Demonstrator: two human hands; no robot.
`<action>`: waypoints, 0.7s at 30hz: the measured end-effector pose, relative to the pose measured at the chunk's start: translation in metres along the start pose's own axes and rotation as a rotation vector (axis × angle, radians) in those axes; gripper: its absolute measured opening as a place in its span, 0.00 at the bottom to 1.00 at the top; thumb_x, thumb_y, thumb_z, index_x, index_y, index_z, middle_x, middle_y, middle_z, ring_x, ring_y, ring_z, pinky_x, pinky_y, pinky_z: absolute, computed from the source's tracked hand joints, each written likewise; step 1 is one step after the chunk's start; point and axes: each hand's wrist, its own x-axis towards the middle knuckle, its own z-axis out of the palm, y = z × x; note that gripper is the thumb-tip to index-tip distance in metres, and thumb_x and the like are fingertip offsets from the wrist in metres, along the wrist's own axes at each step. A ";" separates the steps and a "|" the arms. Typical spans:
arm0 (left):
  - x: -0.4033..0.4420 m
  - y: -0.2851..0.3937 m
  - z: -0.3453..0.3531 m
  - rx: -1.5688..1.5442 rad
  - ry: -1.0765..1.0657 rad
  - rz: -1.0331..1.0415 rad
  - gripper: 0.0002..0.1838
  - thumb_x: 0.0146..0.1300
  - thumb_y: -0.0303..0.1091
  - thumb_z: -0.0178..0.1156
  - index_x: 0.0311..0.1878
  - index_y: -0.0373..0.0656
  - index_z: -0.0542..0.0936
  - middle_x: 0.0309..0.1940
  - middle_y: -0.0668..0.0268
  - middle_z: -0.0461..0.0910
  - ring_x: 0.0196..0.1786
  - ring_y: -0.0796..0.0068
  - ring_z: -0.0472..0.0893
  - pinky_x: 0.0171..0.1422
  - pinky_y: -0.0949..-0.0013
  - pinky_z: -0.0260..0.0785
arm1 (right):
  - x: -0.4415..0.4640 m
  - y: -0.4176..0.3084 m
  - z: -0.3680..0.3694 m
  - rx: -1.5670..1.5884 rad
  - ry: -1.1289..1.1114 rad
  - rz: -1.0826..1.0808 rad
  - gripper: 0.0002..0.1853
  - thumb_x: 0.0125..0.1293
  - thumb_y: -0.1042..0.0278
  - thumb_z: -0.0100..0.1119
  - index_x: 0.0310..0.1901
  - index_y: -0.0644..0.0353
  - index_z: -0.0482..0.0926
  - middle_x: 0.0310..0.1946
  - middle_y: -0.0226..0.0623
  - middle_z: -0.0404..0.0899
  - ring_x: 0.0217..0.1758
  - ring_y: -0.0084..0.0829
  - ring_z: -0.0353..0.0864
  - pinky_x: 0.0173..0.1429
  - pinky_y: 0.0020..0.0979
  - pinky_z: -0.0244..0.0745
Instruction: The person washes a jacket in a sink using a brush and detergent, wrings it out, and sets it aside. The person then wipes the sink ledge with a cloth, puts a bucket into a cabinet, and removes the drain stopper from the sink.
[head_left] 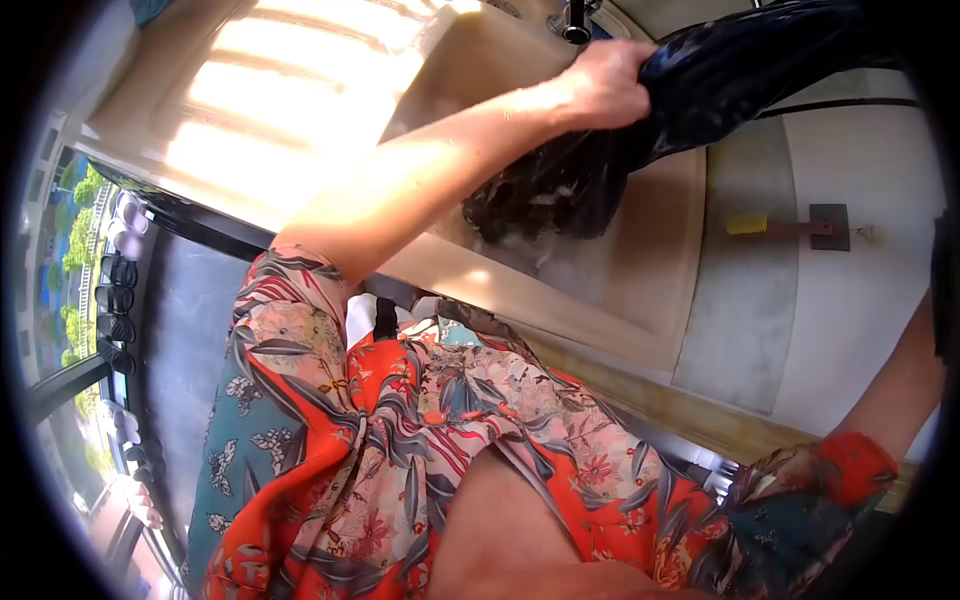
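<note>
The left hand (607,88) is closed firmly around a dark, glossy wet cloth (575,180), its bunched end low in the beige rectangular basin (665,240); the right hand is out of view. Slick, waterlogged weight could pull it loose.

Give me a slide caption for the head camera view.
Left hand gripping dark, wet cloth over the sink, near the tap.

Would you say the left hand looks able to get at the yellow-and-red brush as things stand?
Probably not: the left hand is clutching the dark wet cloth, though the brush itself looks uncovered.
</note>
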 end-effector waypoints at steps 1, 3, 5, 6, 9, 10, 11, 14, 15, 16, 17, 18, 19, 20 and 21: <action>0.009 0.024 -0.015 -0.064 0.008 -0.034 0.22 0.42 0.29 0.61 0.45 0.40 0.75 0.34 0.49 0.79 0.43 0.53 0.78 0.48 0.62 0.69 | 0.001 -0.006 -0.002 -0.009 -0.003 -0.025 0.11 0.54 0.69 0.53 0.38 0.64 0.77 0.39 0.40 0.76 0.42 0.34 0.75 0.51 0.34 0.71; 0.011 0.080 -0.047 -0.352 -0.128 -0.017 0.22 0.45 0.19 0.51 0.47 0.35 0.74 0.33 0.55 0.79 0.38 0.65 0.78 0.41 0.68 0.71 | 0.001 -0.013 -0.007 0.003 -0.010 -0.055 0.10 0.52 0.69 0.54 0.35 0.64 0.77 0.36 0.40 0.76 0.40 0.34 0.76 0.49 0.33 0.71; 0.021 0.090 -0.055 -0.617 -0.193 0.029 0.27 0.41 0.14 0.46 0.50 0.34 0.73 0.32 0.57 0.78 0.33 0.69 0.78 0.35 0.71 0.72 | 0.004 -0.015 -0.014 0.045 -0.010 -0.060 0.10 0.50 0.69 0.55 0.33 0.64 0.77 0.34 0.40 0.76 0.38 0.34 0.76 0.47 0.33 0.72; 0.033 0.083 -0.057 -0.703 -0.221 0.017 0.30 0.39 0.11 0.44 0.52 0.33 0.72 0.32 0.58 0.78 0.31 0.71 0.78 0.32 0.72 0.73 | 0.002 -0.012 -0.018 0.072 -0.012 -0.046 0.09 0.49 0.69 0.55 0.32 0.64 0.78 0.33 0.40 0.76 0.36 0.34 0.76 0.46 0.33 0.72; 0.049 0.030 -0.057 -0.796 -0.347 -0.208 0.38 0.33 0.14 0.45 0.59 0.32 0.65 0.40 0.54 0.76 0.32 0.69 0.78 0.37 0.74 0.73 | -0.012 0.029 -0.036 0.217 -0.033 0.104 0.08 0.45 0.69 0.57 0.28 0.63 0.78 0.29 0.40 0.76 0.33 0.34 0.76 0.44 0.33 0.72; 0.037 0.013 -0.050 -0.406 -0.258 -0.119 0.34 0.36 0.16 0.48 0.55 0.32 0.69 0.38 0.56 0.77 0.33 0.70 0.77 0.39 0.74 0.72 | -0.026 0.057 -0.043 0.256 -0.025 0.215 0.08 0.44 0.69 0.58 0.27 0.63 0.78 0.28 0.40 0.76 0.32 0.34 0.76 0.43 0.33 0.73; 0.030 -0.014 -0.050 -0.182 -0.321 -0.146 0.32 0.38 0.20 0.52 0.55 0.34 0.69 0.39 0.57 0.78 0.36 0.69 0.77 0.43 0.72 0.70 | -0.053 0.093 -0.046 0.210 -0.054 0.356 0.07 0.46 0.68 0.57 0.27 0.61 0.79 0.26 0.37 0.77 0.30 0.31 0.77 0.39 0.32 0.72; 0.015 -0.109 -0.038 0.231 -0.701 -0.349 0.37 0.42 0.34 0.64 0.60 0.39 0.67 0.46 0.52 0.77 0.50 0.62 0.75 0.59 0.68 0.64 | -0.166 0.231 -0.059 0.139 0.085 0.898 0.18 0.63 0.66 0.54 0.53 0.64 0.73 0.52 0.35 0.74 0.56 0.26 0.71 0.63 0.27 0.60; -0.017 -0.092 -0.042 0.553 -0.773 -0.423 0.44 0.41 0.44 0.66 0.65 0.46 0.62 0.56 0.50 0.69 0.59 0.55 0.68 0.63 0.64 0.60 | -0.228 0.232 -0.038 0.167 -0.389 0.859 0.19 0.63 0.64 0.55 0.53 0.64 0.73 0.52 0.34 0.74 0.55 0.25 0.71 0.62 0.26 0.60; -0.032 -0.109 -0.030 0.835 -0.836 -0.441 0.49 0.39 0.63 0.64 0.67 0.59 0.59 0.62 0.52 0.63 0.63 0.51 0.63 0.63 0.53 0.59 | -0.278 0.258 -0.014 0.004 -0.427 0.793 0.23 0.60 0.58 0.58 0.52 0.64 0.73 0.52 0.37 0.73 0.54 0.28 0.72 0.61 0.28 0.61; -0.052 -0.108 -0.013 0.866 -0.906 -0.633 0.51 0.39 0.73 0.57 0.68 0.66 0.54 0.70 0.55 0.46 0.70 0.46 0.47 0.62 0.35 0.49 | -0.321 0.280 0.003 -0.136 -0.479 0.839 0.30 0.56 0.51 0.61 0.54 0.65 0.71 0.53 0.41 0.72 0.57 0.33 0.69 0.61 0.31 0.61; -0.075 -0.121 0.006 0.977 -0.976 -0.593 0.52 0.39 0.75 0.55 0.69 0.68 0.51 0.71 0.59 0.40 0.71 0.48 0.41 0.60 0.27 0.41 | -0.359 0.300 0.020 -0.272 -0.536 0.876 0.37 0.51 0.44 0.63 0.55 0.66 0.69 0.54 0.45 0.71 0.60 0.38 0.66 0.61 0.33 0.62; -0.094 -0.123 0.022 0.991 -1.001 -0.544 0.48 0.44 0.75 0.50 0.69 0.67 0.51 0.71 0.58 0.42 0.70 0.46 0.42 0.59 0.26 0.41 | -0.398 0.318 0.035 -0.342 -0.560 0.799 0.37 0.49 0.46 0.65 0.56 0.64 0.68 0.57 0.47 0.67 0.62 0.41 0.63 0.64 0.38 0.58; -0.108 -0.127 0.033 0.967 -0.974 -0.500 0.46 0.48 0.71 0.50 0.69 0.64 0.52 0.70 0.57 0.43 0.70 0.46 0.42 0.60 0.26 0.39 | -0.421 0.298 0.059 -0.619 -0.549 0.747 0.27 0.51 0.53 0.66 0.52 0.55 0.74 0.61 0.39 0.63 0.65 0.37 0.59 0.66 0.42 0.55; -0.121 -0.133 0.041 0.945 -0.941 -0.460 0.43 0.51 0.68 0.50 0.69 0.62 0.53 0.70 0.56 0.44 0.70 0.46 0.42 0.60 0.25 0.38 | -0.430 0.280 0.074 -0.954 -0.846 0.591 0.25 0.49 0.53 0.66 0.50 0.50 0.75 0.65 0.33 0.57 0.70 0.40 0.48 0.64 0.59 0.49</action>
